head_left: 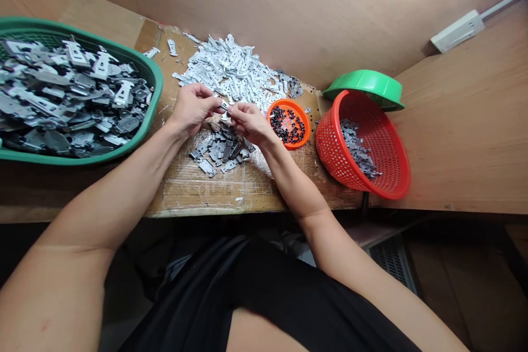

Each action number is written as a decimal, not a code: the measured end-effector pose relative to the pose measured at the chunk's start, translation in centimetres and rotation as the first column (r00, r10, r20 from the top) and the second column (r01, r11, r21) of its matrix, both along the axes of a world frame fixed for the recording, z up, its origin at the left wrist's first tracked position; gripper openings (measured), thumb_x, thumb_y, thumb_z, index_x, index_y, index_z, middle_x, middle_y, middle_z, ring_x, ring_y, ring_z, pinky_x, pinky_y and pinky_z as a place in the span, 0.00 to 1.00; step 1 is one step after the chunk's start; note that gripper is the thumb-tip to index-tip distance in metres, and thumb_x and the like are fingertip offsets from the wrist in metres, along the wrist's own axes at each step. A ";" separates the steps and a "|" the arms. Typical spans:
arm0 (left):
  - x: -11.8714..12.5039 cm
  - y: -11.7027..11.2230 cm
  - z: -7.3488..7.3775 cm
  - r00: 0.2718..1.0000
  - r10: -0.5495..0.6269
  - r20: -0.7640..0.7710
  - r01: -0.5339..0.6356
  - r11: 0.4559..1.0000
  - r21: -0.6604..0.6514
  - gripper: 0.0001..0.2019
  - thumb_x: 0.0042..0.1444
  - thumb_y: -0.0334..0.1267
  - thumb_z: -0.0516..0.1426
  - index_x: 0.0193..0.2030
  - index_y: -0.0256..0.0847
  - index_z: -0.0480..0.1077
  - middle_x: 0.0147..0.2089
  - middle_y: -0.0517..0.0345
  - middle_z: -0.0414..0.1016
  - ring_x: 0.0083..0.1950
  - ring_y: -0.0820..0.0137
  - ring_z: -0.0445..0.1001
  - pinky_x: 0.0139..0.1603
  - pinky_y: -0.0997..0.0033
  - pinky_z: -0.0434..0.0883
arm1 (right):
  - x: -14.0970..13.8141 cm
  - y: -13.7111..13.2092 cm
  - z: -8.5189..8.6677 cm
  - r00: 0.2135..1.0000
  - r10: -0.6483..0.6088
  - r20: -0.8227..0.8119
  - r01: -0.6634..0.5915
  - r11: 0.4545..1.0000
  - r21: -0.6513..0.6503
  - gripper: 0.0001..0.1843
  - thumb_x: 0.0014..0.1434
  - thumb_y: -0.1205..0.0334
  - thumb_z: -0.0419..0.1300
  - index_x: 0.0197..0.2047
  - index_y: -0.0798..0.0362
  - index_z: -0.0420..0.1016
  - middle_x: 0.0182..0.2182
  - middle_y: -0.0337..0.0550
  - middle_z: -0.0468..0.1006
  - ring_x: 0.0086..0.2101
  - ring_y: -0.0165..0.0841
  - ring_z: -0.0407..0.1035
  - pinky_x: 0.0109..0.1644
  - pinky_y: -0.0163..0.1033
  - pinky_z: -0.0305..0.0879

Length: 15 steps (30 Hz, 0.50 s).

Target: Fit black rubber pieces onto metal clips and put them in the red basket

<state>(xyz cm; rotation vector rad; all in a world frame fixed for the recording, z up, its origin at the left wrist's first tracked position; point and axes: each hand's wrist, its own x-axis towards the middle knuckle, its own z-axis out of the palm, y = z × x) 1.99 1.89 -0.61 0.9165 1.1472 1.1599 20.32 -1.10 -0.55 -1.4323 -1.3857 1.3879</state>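
Note:
Over the bench, my left hand (195, 109) pinches a small metal piece (223, 106) between thumb and fingers. The fingertips of my right hand (249, 122) close on the other end of that piece, and the fingers cover much of it. Just below my hands lies a heap of darker grey metal plates (226, 148). Behind them spreads a larger pile of pale, slim metal parts (235, 69). To the right of my right hand sits an orange dish (306, 135) with many small dark pieces (289, 124).
A green basket (159, 88) heaped with assembled-looking metal parts stands at the left. On the right, a red perforated basket (325, 146) leans tilted, with grey parts inside; a bright green basket (367, 83) is behind it. Wooden walls (289, 11) enclose the bench (185, 198).

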 end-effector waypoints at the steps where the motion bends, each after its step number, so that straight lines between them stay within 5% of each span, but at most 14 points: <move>1: -0.1 -0.1 0.3 1.000 -0.022 0.018 0.022 0.999 -0.024 0.22 0.58 0.28 0.81 0.38 0.47 0.72 0.33 0.59 0.80 0.39 0.59 0.92 0.35 0.72 0.78 | 0.3 -0.1 0.1 0.999 0.014 0.049 -0.017 0.997 0.077 0.39 0.73 0.30 0.86 0.35 0.42 0.65 0.27 0.29 0.69 0.25 0.30 0.53 0.28 0.38 0.52; 5: -0.9 -0.6 1.3 0.974 -0.220 0.061 0.228 0.947 -0.225 0.21 0.71 0.47 0.84 0.41 0.45 0.78 0.35 0.50 0.85 0.33 0.57 0.90 0.33 0.69 0.76 | 2.0 -0.7 0.0 0.912 0.041 0.408 -0.221 0.887 0.405 0.21 0.85 0.53 0.74 0.40 0.43 0.72 0.37 0.41 0.76 0.41 0.40 0.71 0.48 0.43 0.72; 8: -1.3 -1.1 1.8 0.909 -0.414 0.049 0.410 0.867 -0.283 0.21 0.78 0.35 0.79 0.33 0.40 0.79 0.31 0.48 0.82 0.23 0.71 0.77 0.26 0.75 0.61 | 3.4 -1.0 -0.6 0.801 0.064 0.596 -0.368 0.837 0.405 0.11 0.85 0.62 0.68 0.45 0.44 0.79 0.44 0.46 0.81 0.49 0.45 0.77 0.59 0.48 0.75; 12: -0.8 -2.0 1.8 0.907 -0.421 0.024 0.419 0.893 -0.162 0.21 0.71 0.20 0.76 0.29 0.40 0.79 0.32 0.49 0.84 0.24 0.73 0.74 0.27 0.76 0.63 | 4.3 -1.2 -1.9 0.883 0.042 0.467 -0.270 0.859 0.435 0.02 0.82 0.61 0.71 0.53 0.43 0.84 0.46 0.44 0.84 0.48 0.43 0.79 0.60 0.47 0.78; 15: 0.0 -2.5 1.4 0.927 -0.373 -0.025 0.372 0.927 -0.046 0.20 0.69 0.21 0.77 0.30 0.42 0.80 0.30 0.53 0.83 0.26 0.71 0.75 0.30 0.75 0.69 | 4.1 -1.3 -2.7 0.977 0.066 0.201 -0.130 0.938 0.322 0.15 0.79 0.55 0.78 0.62 0.42 0.81 0.42 0.37 0.79 0.41 0.39 0.74 0.50 0.42 0.77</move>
